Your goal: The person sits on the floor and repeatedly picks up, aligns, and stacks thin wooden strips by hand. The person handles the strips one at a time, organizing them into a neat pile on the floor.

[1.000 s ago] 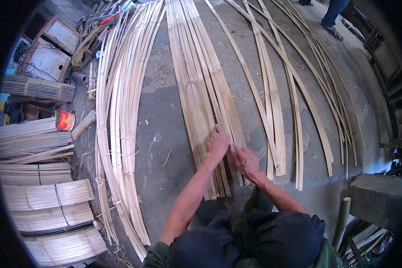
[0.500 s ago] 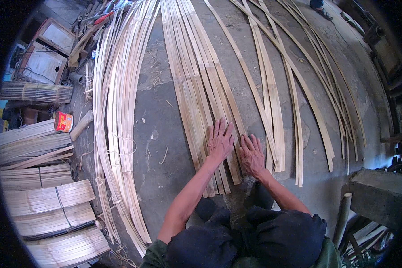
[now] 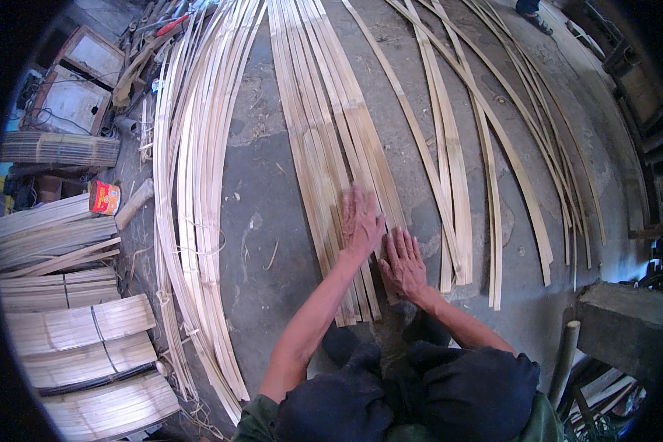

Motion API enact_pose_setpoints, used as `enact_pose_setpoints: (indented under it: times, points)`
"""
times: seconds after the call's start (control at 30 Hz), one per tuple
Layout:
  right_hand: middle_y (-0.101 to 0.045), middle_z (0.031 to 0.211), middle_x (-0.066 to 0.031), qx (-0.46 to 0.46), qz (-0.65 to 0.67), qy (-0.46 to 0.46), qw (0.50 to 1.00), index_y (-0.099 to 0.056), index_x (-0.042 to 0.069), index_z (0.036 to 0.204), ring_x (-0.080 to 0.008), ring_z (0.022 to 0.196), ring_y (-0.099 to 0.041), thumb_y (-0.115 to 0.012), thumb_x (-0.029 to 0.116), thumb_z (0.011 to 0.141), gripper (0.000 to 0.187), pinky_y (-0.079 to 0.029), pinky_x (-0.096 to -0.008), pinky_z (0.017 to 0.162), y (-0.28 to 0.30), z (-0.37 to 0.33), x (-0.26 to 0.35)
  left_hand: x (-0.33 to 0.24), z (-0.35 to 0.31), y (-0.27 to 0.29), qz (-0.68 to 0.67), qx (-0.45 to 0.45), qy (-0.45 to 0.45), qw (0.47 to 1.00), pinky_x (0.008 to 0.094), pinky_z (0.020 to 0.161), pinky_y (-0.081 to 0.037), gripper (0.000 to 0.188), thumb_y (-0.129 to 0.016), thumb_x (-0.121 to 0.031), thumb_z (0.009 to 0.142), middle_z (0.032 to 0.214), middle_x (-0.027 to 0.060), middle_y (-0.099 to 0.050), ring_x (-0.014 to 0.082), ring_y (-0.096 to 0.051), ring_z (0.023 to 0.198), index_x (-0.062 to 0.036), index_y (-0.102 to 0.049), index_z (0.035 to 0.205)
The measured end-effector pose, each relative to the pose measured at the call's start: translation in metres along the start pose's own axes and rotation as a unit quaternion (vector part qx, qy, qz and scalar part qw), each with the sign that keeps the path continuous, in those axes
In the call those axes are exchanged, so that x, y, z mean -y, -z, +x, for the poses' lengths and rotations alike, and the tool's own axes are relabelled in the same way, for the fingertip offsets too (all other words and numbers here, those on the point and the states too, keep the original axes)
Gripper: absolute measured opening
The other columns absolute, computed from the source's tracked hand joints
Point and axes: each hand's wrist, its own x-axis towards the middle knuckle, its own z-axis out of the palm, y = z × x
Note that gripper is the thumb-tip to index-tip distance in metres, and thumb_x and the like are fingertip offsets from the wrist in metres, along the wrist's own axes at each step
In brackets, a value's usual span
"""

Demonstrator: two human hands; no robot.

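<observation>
Long, pale bamboo strips [image 3: 318, 169] lie side by side on the floor, running away from my knees. My left hand [image 3: 361, 227] lies on the near part of this row, fingers stretched forward and a little blurred. Close beside it, my right hand [image 3: 404, 267] is flat against the right-hand strips [image 3: 372, 173], fingers straight. Neither hand grips anything. A narrow gap shows between the left and right strips of the row. The strip ends under my palms are partly hidden.
A thick bundle of strips [image 3: 191, 214] lies to the left, with tied stacks of slats [image 3: 88, 324] and a red tin [image 3: 105, 198] beyond. Loose strips [image 3: 449, 158] cross on the right. A concrete block [image 3: 630, 317] stands at lower right; a person's foot [image 3: 536, 22] shows far right.
My right hand has shifted left, and the right-hand strips have moved left with it, closer to the others. My left hand has barely moved, its fingers now blurred.
</observation>
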Motion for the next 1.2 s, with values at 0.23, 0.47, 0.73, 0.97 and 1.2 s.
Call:
enact_pose_setpoints:
  times: [0.23, 0.47, 0.73, 0.97, 1.2]
  points:
    - [-0.026, 0.155, -0.0236, 0.02, 0.032, -0.007, 0.999, -0.03, -0.001, 0.149, -0.038, 0.146, -0.022, -0.041, 0.036, 0.099, 0.063, -0.013, -0.0482, 0.12, 0.0, 0.002, 0.005, 0.022, 0.019, -0.011, 0.076, 0.021, 0.043, 0.996, 0.0513, 0.12, -0.007, 0.071, -0.051, -0.041, 0.095, 0.155, 0.0303, -0.022, 0.0426, -0.015, 0.147, -0.001, -0.03, 0.15]
    - [-0.026, 0.155, -0.0247, 0.028, 0.037, -0.018, 0.999, -0.031, -0.003, 0.147, -0.0398, 0.146, -0.021, -0.039, 0.032, 0.1, 0.059, -0.013, -0.0495, 0.12, 0.009, 0.017, 0.003, 0.022, 0.035, -0.005, 0.053, 0.027, 0.024, 0.998, 0.0526, 0.12, -0.008, 0.069, -0.052, -0.042, 0.095, 0.154, 0.0278, -0.028, 0.0403, -0.021, 0.146, -0.0026, -0.035, 0.148]
    - [-0.029, 0.154, -0.0244, 0.005, 0.032, -0.015, 0.999, -0.035, -0.003, 0.146, -0.0386, 0.145, -0.024, -0.04, 0.03, 0.099, 0.057, -0.015, -0.0497, 0.119, 0.001, 0.01, -0.004, 0.027, 0.04, -0.005, 0.038, 0.028, 0.003, 0.999, 0.0525, 0.12, -0.009, 0.071, -0.057, -0.046, 0.091, 0.154, 0.0259, -0.029, 0.0387, -0.021, 0.146, -0.0083, -0.039, 0.148]
    - [-0.032, 0.152, -0.024, -0.007, 0.008, -0.008, 1.0, -0.037, -0.002, 0.144, -0.0393, 0.144, -0.026, -0.04, 0.029, 0.1, 0.055, -0.019, -0.0503, 0.118, 0.003, 0.001, -0.006, 0.026, 0.031, -0.005, 0.013, 0.046, -0.007, 0.999, 0.0522, 0.12, -0.01, 0.071, -0.06, -0.049, 0.089, 0.155, 0.0242, -0.028, 0.0353, -0.021, 0.147, -0.0121, -0.042, 0.146]
    - [-0.036, 0.149, -0.0247, -0.06, 0.039, 0.014, 0.997, -0.039, 0.002, 0.144, -0.0418, 0.139, -0.032, -0.046, 0.029, 0.099, 0.054, -0.023, -0.0519, 0.116, -0.002, 0.019, -0.019, 0.02, 0.058, 0.003, 0.034, 0.061, 0.011, 0.998, 0.0529, 0.12, -0.009, 0.072, -0.061, -0.046, 0.089, 0.156, 0.0234, -0.025, 0.0367, -0.018, 0.147, -0.0116, -0.038, 0.148]
